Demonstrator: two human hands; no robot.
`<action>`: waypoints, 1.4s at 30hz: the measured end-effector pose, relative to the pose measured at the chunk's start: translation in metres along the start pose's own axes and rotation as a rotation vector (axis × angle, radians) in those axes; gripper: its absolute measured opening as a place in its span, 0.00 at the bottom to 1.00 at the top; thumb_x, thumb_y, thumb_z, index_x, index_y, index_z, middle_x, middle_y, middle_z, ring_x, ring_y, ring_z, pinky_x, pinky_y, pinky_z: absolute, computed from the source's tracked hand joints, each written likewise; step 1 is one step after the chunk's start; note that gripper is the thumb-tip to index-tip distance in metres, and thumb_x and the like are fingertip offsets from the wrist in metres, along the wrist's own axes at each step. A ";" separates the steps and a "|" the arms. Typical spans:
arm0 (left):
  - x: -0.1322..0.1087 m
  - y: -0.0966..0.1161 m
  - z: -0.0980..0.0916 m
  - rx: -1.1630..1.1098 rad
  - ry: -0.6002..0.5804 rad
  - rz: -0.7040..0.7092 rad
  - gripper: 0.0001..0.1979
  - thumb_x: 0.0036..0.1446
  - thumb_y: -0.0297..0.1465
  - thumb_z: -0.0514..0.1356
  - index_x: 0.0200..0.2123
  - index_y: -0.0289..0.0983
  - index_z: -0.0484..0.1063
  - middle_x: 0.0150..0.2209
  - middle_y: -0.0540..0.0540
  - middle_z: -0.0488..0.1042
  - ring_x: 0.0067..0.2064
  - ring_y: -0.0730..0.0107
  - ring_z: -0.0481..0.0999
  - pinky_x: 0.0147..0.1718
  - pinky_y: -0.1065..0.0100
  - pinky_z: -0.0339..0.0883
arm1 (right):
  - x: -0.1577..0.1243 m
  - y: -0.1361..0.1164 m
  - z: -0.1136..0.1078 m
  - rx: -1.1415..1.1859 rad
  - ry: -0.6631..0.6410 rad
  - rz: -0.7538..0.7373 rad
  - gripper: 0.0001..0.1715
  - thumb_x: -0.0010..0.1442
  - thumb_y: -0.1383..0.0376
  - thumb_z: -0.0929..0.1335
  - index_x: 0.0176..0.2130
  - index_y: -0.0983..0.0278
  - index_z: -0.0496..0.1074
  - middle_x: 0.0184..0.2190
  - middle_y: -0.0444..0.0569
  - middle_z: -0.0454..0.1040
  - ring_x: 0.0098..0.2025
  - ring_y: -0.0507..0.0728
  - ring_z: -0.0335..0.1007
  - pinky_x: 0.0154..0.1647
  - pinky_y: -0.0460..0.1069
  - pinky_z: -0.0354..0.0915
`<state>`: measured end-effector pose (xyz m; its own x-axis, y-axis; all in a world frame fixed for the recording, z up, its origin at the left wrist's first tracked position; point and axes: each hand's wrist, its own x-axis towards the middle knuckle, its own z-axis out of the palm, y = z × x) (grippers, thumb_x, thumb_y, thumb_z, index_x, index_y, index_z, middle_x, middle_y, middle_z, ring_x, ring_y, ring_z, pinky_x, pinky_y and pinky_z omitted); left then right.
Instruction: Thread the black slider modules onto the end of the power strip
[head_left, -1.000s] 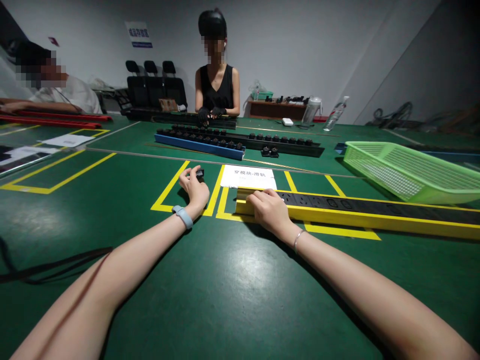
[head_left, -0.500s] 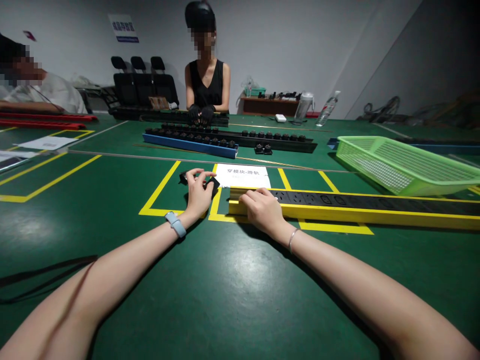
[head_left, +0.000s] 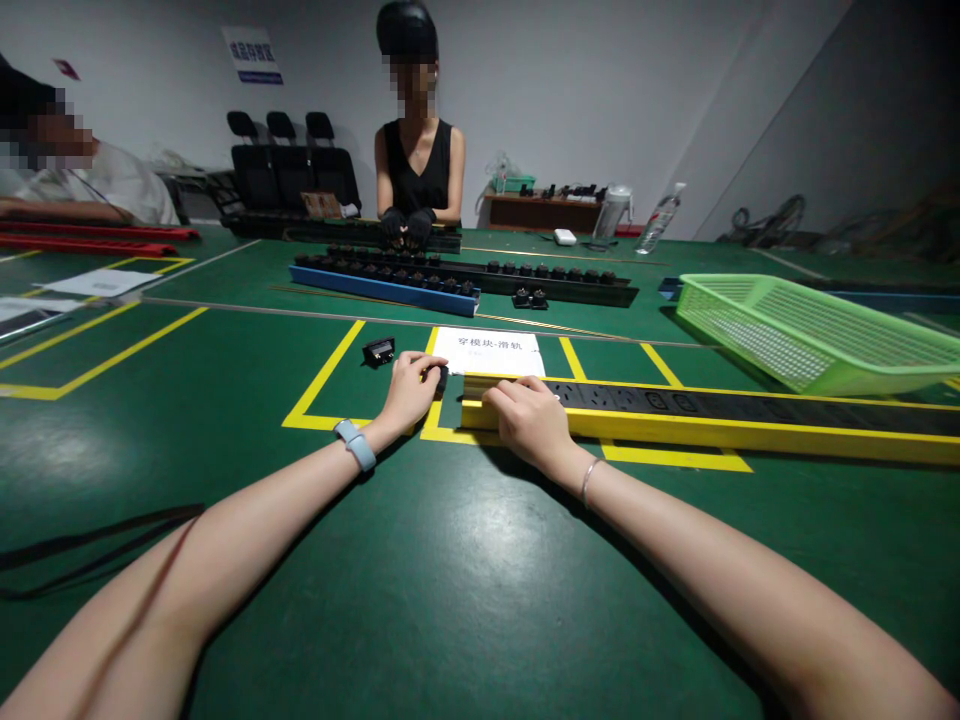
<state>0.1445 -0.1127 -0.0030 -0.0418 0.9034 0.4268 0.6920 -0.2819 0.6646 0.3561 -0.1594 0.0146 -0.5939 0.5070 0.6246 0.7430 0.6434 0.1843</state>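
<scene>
A small black socket module (head_left: 441, 378) is pinched between the fingers of my left hand (head_left: 411, 392), just short of the left end of a long yellow rail (head_left: 675, 430). My right hand (head_left: 527, 420) is wrapped over the rail near that end, with the fingertips on its top and near side. Black socket inserts (head_left: 622, 397) sit in the rail's channel to the right of my right hand. Another loose black socket module (head_left: 379, 351) lies on the table beyond my left hand. The underside of the held module is hidden by my fingers.
Yellow tape outlines and a white paper label (head_left: 491, 352) mark the green table. A green plastic basket (head_left: 810, 335) stands at the right. Farther back lie a blue rail (head_left: 382, 290) and black rails (head_left: 570, 285) with modules. A person in black gloves (head_left: 409, 228) works opposite.
My left hand has moved right and slightly down with the module, closer to the rail's end. The loose module behind it is now uncovered. My right hand stays on the rail.
</scene>
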 end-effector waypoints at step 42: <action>-0.003 0.001 0.001 0.033 -0.166 0.068 0.26 0.51 0.34 0.64 0.54 0.37 0.64 0.52 0.41 0.71 0.53 0.57 0.70 0.55 0.57 0.62 | -0.001 0.001 0.001 0.026 -0.001 0.005 0.14 0.62 0.72 0.58 0.33 0.63 0.70 0.27 0.45 0.69 0.29 0.54 0.58 0.41 0.49 0.53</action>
<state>0.1458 -0.1155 -0.0043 0.1236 0.9245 0.3607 0.7127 -0.3356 0.6160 0.3567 -0.1588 0.0136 -0.5908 0.5111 0.6244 0.7377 0.6555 0.1614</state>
